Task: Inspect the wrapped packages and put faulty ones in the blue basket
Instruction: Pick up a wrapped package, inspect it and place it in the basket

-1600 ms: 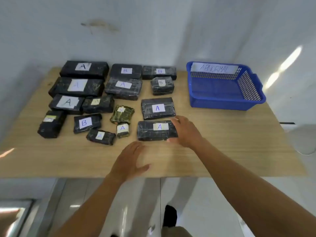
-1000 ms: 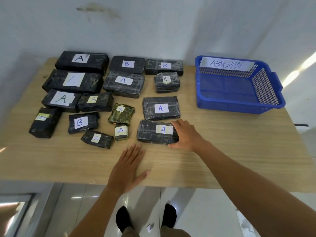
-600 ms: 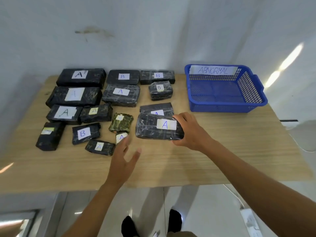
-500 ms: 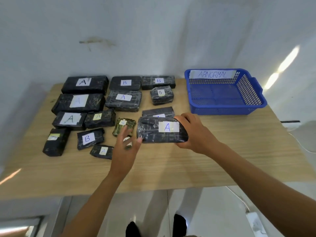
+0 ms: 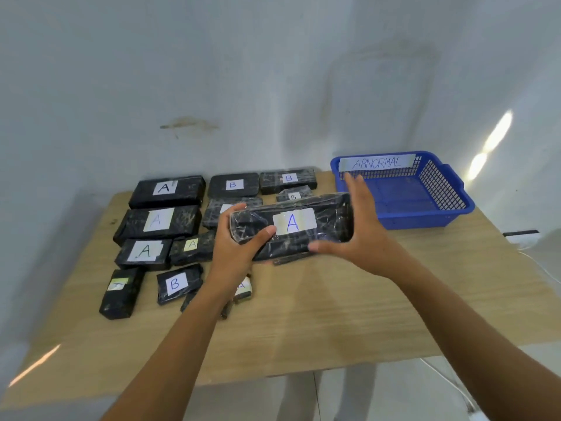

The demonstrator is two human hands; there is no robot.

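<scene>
A-labelled package [image 5: 329, 221] between left hand [image 5: 235, 253], right hand [image 5: 362, 237]

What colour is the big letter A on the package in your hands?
Blue, on a white label stuck to the black package. The head view shows it best.

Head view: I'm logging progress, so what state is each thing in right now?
package marked A: held above the table, label toward the camera
left hand: grips its left end
right hand: holds its right end
blue basket: upright, nothing visible inside
other packages: lying on the table
</scene>
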